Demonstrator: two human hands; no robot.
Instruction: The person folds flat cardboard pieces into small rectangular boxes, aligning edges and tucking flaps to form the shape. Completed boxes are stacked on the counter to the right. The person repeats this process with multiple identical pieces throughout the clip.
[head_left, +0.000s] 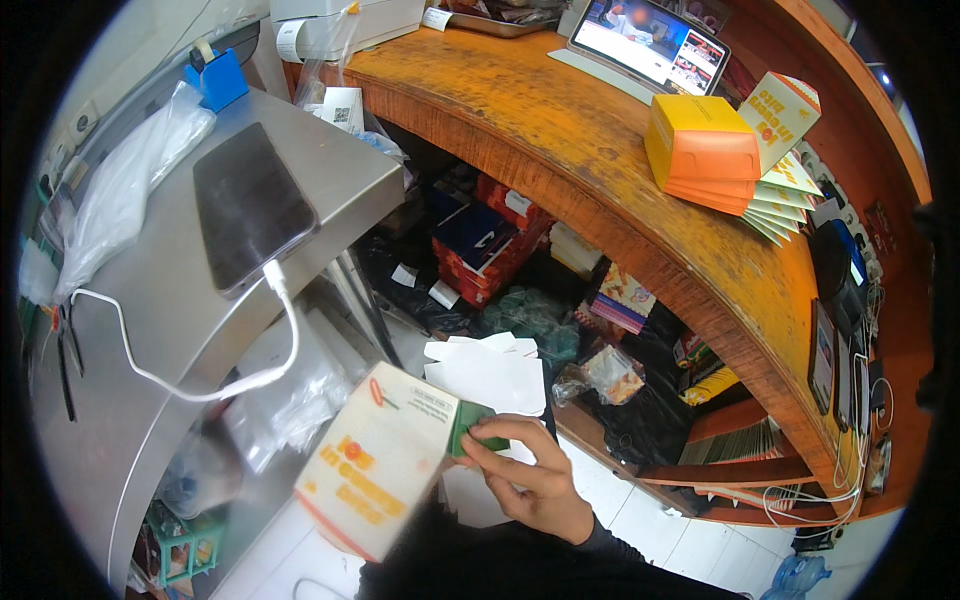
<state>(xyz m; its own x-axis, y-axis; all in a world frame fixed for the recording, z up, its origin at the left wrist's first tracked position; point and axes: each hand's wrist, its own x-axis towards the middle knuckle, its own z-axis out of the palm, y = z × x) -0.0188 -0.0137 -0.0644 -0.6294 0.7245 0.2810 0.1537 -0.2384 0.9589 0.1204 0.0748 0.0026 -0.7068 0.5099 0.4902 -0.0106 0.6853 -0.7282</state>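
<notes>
A paper food carton [380, 470], cream-white with orange and yellow print, is tilted low in the middle of the view. Its green end flap [468, 430] faces right. My right hand [530, 480] comes in from the lower right in a black sleeve, thumb and fingers pinched on that flap. My left hand does not show; the carton may hide it. Just beyond the carton lies white cut card with several tabs [490, 372], partly covered by the carton and my fingers.
On the steel table [350, 190] at left lie a phone [250, 205] with a white cable, plastic bags [150, 170] and a blue tape dispenser [216, 80]. The curved wooden counter [480, 90] carries a tablet [650, 45] and nested cartons [710, 150]. Red boxes [490, 250] sit underneath.
</notes>
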